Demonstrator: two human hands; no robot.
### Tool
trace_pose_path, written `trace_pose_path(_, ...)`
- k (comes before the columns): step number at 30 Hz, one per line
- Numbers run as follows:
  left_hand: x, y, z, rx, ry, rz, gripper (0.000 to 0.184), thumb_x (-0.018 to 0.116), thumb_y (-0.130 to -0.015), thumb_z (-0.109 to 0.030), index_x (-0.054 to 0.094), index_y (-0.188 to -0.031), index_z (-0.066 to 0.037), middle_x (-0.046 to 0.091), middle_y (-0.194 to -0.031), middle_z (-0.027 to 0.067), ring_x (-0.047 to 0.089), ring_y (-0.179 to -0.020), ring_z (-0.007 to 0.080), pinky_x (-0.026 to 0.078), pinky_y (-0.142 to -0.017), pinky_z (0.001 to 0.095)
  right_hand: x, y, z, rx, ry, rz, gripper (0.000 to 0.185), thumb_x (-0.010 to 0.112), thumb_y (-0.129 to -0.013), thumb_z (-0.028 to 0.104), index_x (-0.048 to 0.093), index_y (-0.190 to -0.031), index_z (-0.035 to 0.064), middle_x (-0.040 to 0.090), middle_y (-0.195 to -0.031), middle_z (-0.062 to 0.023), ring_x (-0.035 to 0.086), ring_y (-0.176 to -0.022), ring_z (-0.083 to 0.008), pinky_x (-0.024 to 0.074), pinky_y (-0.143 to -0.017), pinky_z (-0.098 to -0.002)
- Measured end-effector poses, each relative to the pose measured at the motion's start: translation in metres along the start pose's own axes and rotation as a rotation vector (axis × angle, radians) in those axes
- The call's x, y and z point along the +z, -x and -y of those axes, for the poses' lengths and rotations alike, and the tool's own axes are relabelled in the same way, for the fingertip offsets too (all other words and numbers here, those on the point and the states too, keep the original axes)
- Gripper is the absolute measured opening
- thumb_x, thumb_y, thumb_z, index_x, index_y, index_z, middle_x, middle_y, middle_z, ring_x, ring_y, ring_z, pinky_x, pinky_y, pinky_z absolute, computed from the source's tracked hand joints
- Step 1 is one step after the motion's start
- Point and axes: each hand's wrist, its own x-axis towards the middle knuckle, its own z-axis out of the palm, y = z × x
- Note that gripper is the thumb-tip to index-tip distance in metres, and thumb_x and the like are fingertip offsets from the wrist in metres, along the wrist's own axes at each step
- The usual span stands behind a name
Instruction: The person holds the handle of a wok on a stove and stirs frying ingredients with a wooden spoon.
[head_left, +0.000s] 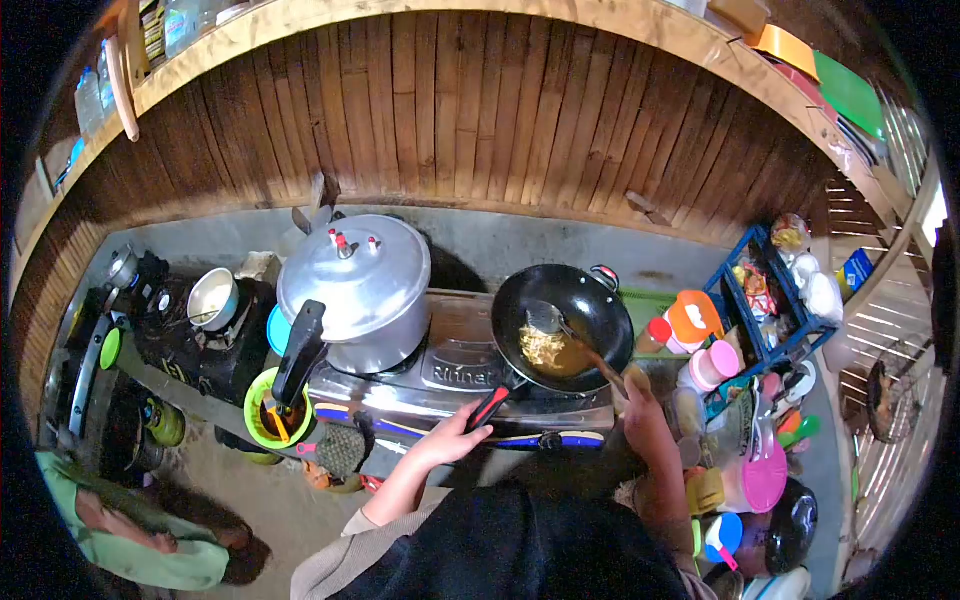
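A black wok (510,290) sits on the right side of the steel gas stove (450,365). My left hand (452,438) is closed around the wok's red and black handle (490,408). In my right hand (645,415) is the wooden handle of a spatula (597,362), whose metal blade rests inside the wok. Beside the blade lies a pale yellowish clump of food (541,347) in brownish liquid or oil; its kind is unclear. On the stove's left side stands a big silver pressure cooker (355,275) with its lid on.
Left of the stove are a green bowl (262,430) and a white pot (213,300) on a blackened burner. Jars, a pink-lidded container (764,475) and a blue rack (790,345) crowd the right. Another person's green clothing (150,550) shows at lower left.
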Motion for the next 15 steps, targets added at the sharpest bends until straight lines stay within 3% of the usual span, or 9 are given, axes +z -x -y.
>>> trace_pose_path(1,0.0,0.001,0.001,-0.001,0.006,0.002,0.064,0.06,-0.088,-0.032,0.036,-0.135,0.003,0.05,-0.127,0.0254,0.048,-0.12,0.0308,0.035,-0.102,0.0339,0.004,0.004,-0.009,0.002,0.005,0.004,0.049,0.044,-0.083,-0.001,0.039,-0.132,-0.0038,0.056,-0.101,-0.0275,0.058,-0.09,-0.0408,0.0471,-0.081,-0.0416)
trace_pose_path(3,-0.002,0.003,0.0,-0.035,0.069,0.01,0.061,0.059,-0.088,-0.03,0.037,-0.135,0.003,0.053,-0.125,0.0243,0.048,-0.121,0.03,0.034,-0.102,0.034,0.01,0.015,-0.025,-0.197,0.01,-0.119,0.048,0.046,-0.082,-0.004,0.044,-0.13,-0.0008,0.054,-0.109,-0.0267,0.057,-0.095,-0.0389,0.0475,-0.081,-0.0407)
trace_pose_path(4,0.0,0.003,0.008,0.01,0.002,-0.045,0.056,0.058,-0.089,-0.026,0.039,-0.134,0.0,0.06,-0.112,0.019,0.058,-0.103,0.0264,0.043,-0.092,0.0338,0.009,0.02,-0.023,-0.192,0.012,-0.12,0.048,0.046,-0.082,-0.004,0.044,-0.13,-0.0008,0.054,-0.109,-0.0267,0.057,-0.095,-0.0389,0.0475,-0.081,-0.0407)
trace_pose_path(5,-0.002,0.002,0.012,0.011,0.002,-0.038,0.056,0.058,-0.089,-0.026,0.039,-0.134,0.0,0.06,-0.112,0.019,0.058,-0.103,0.0264,0.043,-0.092,0.0338,0.005,0.03,-0.02,-0.18,0.005,-0.128,0.047,0.046,-0.081,-0.006,0.048,-0.128,-0.0001,0.054,-0.111,-0.0252,0.058,-0.094,-0.0377,0.0479,-0.081,-0.0397)
trace_pose_path(7,-0.003,0.003,0.012,-0.087,0.103,0.011,0.052,0.059,-0.089,-0.023,0.041,-0.133,-0.003,0.063,-0.093,0.0114,0.061,-0.076,0.0201,0.049,-0.074,0.0329,-0.004,0.045,-0.013,-0.155,0.004,-0.132,0.046,0.047,-0.08,-0.008,0.051,-0.125,0.0007,0.053,-0.112,-0.0236,0.058,-0.093,-0.0364,0.0483,-0.08,-0.0387)
trace_pose_path(8,0.002,0.0,0.022,-0.036,0.091,-0.041,0.047,0.058,-0.089,-0.02,0.043,-0.132,-0.007,0.059,-0.077,0.0037,0.051,-0.055,0.0113,0.045,-0.054,0.0281,-0.007,0.051,-0.015,-0.088,0.026,-0.107,0.044,0.047,-0.08,-0.009,0.054,-0.123,0.0,0.054,-0.111,-0.0223,0.059,-0.092,-0.035,0.0486,-0.079,-0.0375)
trace_pose_path(10,0.001,-0.004,0.028,-0.112,0.223,0.029,0.047,0.059,-0.09,-0.021,0.042,-0.133,-0.009,0.059,-0.077,0.0029,0.05,-0.055,0.0096,0.042,-0.051,0.0259,-0.019,0.064,-0.012,-0.007,0.047,-0.084,0.043,0.046,-0.08,-0.01,0.056,-0.12,-0.0007,0.055,-0.111,-0.021,0.059,-0.091,-0.0337,0.0489,-0.079,-0.0363)
trace_pose_path(12,0.004,-0.008,0.032,-0.193,0.371,0.069,0.045,0.058,-0.091,-0.02,0.042,-0.132,-0.013,0.057,-0.073,0.0,0.043,-0.05,0.0055,0.033,-0.043,0.0213,-0.036,0.079,-0.003,-0.079,0.078,-0.131,0.044,0.045,-0.078,-0.011,0.057,-0.119,-0.0001,0.056,-0.107,-0.0193,0.06,-0.088,-0.0326,0.0492,-0.077,-0.0354)
trace_pose_path(15,0.001,-0.012,0.033,-0.224,0.375,0.077,0.044,0.058,-0.091,-0.02,0.042,-0.132,-0.013,0.056,-0.072,-0.0003,0.044,-0.051,0.0061,0.035,-0.044,0.0218,-0.052,0.096,0.002,-0.002,0.023,-0.157,0.044,0.046,-0.076,-0.011,0.059,-0.116,-0.0002,0.057,-0.105,-0.0182,0.06,-0.087,-0.0323,0.0491,-0.077,-0.0349)
